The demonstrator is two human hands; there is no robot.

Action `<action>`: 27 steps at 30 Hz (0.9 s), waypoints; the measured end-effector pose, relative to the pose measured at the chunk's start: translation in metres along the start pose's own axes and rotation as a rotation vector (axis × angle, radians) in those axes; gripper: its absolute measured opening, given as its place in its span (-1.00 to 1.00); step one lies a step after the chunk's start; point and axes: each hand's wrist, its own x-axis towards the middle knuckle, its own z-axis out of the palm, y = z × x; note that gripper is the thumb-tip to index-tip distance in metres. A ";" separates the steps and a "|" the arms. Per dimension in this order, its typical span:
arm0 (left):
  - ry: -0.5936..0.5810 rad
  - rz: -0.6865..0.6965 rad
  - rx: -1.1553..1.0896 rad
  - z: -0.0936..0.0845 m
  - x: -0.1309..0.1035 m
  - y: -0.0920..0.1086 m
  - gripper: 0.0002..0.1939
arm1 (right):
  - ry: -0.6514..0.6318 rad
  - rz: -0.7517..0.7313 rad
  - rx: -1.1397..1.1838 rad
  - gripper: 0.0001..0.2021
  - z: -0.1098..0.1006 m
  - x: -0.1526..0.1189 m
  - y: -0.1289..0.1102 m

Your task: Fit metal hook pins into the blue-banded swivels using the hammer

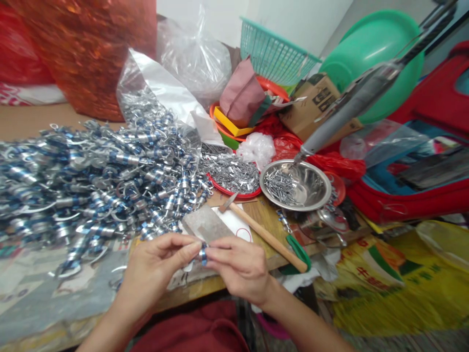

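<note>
Between the fingertips of both hands is a small blue-and-silver metal part, mostly covered by the fingers. My left hand pinches it from the left, thumb and index finger pressed together. From the other side my right hand grips it with closed fingers. Just beyond the hands lies a flat grey metal block. A hammer with a wooden handle rests to the right of the block. Left of the hands spreads a large pile of similar blue-and-silver metal parts.
Behind the block stand a red tray of small metal pieces and a steel bowl holding pins. A grey metal lever slants over the bowl. Further back are a plastic bag, a green basket and a cardboard box.
</note>
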 end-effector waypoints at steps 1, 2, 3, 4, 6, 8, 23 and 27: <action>0.018 -0.033 -0.043 0.001 -0.001 -0.003 -0.86 | 0.014 0.068 0.043 -0.88 0.002 -0.001 -0.002; 0.028 -0.058 -0.089 0.002 -0.002 -0.007 -0.82 | 0.024 0.131 0.073 -0.88 0.003 -0.002 -0.004; 0.027 -0.073 -0.135 0.003 -0.002 -0.010 -0.75 | 0.028 0.186 0.092 -0.88 0.004 -0.003 -0.006; 0.013 -0.079 -0.178 0.004 -0.003 -0.013 -0.65 | 0.024 0.236 0.105 -0.88 0.003 -0.002 -0.007; -0.010 -0.068 -0.238 0.006 -0.003 -0.019 -0.49 | -0.041 0.311 0.135 -0.88 -0.001 0.001 -0.005; -0.013 -0.056 -0.235 0.007 -0.001 -0.022 -0.45 | -0.176 0.357 0.170 -0.91 -0.009 0.012 0.003; 0.113 -0.061 -0.208 -0.004 -0.004 -0.021 -0.76 | -0.171 -0.179 -0.230 -0.78 -0.002 0.011 -0.006; 0.151 0.054 0.077 -0.004 -0.001 -0.015 -0.80 | -0.155 -0.359 -0.297 -0.80 -0.004 0.004 0.002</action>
